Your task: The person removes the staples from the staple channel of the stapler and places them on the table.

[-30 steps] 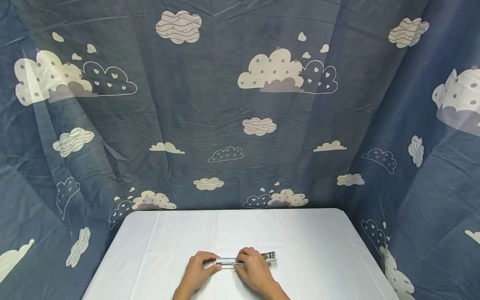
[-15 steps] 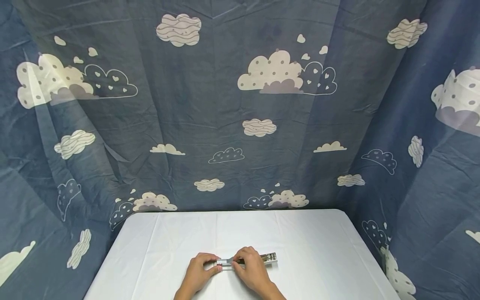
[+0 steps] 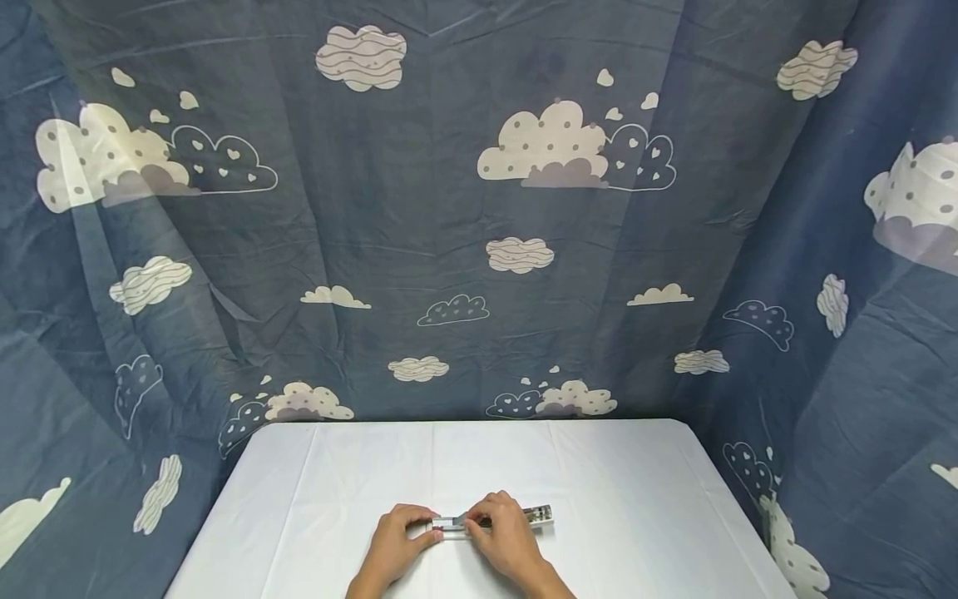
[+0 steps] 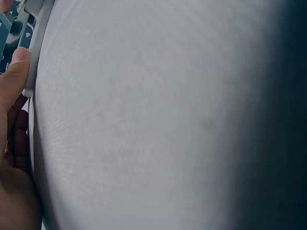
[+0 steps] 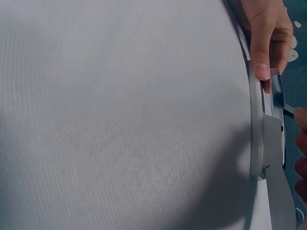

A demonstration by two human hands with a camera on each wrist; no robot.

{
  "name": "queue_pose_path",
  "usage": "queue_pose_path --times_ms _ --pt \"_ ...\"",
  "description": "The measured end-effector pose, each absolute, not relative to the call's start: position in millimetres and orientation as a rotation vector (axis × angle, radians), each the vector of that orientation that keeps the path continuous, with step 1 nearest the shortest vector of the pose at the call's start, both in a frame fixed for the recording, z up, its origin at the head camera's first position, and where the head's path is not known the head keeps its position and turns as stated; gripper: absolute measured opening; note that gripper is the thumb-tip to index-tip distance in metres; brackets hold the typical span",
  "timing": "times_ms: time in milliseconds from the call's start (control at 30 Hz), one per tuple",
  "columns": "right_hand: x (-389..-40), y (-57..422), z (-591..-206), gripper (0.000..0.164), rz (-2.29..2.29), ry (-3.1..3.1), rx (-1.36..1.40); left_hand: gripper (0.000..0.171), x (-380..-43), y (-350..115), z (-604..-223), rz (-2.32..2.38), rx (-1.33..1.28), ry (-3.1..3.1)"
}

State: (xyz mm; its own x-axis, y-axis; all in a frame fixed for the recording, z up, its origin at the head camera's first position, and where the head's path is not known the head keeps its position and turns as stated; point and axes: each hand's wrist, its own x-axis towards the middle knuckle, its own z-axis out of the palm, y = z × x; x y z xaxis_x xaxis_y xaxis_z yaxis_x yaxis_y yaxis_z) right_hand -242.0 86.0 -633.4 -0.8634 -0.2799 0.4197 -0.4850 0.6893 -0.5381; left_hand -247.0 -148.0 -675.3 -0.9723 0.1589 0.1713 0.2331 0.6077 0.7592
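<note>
A grey stapler (image 3: 455,537) lies crosswise on the white table, opened out with its top cover (image 3: 542,516) folded back to the right. My left hand (image 3: 395,541) grips its left end, thumb on the near side and fingers on the far side. In the right wrist view the metal magazine (image 5: 277,91) shows above the grey base (image 5: 256,120). My right hand (image 3: 505,537) is over the middle of the stapler, pinching a thin grey metal strip (image 3: 459,521) that slants up out of the magazine. The right palm hides part of the stapler's middle.
The white cloth-covered table (image 3: 636,499) extends around both hands. Behind it and along both sides hangs a dark blue curtain (image 3: 419,200) with a cloud print. The table's far edge meets the back curtain.
My right fingertips have moved slightly left along the stapler, and the grey strip now tilts up to them. The left hand and the stapler have stayed in place.
</note>
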Motion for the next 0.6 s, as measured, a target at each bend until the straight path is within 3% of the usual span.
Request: queue_pose_path --times_ms 600 --pt "-245 108 -623 0.005 1.177 -2.632 0.545 0.028 -245 -146 -673 -1.281 -0.312 -2.753"
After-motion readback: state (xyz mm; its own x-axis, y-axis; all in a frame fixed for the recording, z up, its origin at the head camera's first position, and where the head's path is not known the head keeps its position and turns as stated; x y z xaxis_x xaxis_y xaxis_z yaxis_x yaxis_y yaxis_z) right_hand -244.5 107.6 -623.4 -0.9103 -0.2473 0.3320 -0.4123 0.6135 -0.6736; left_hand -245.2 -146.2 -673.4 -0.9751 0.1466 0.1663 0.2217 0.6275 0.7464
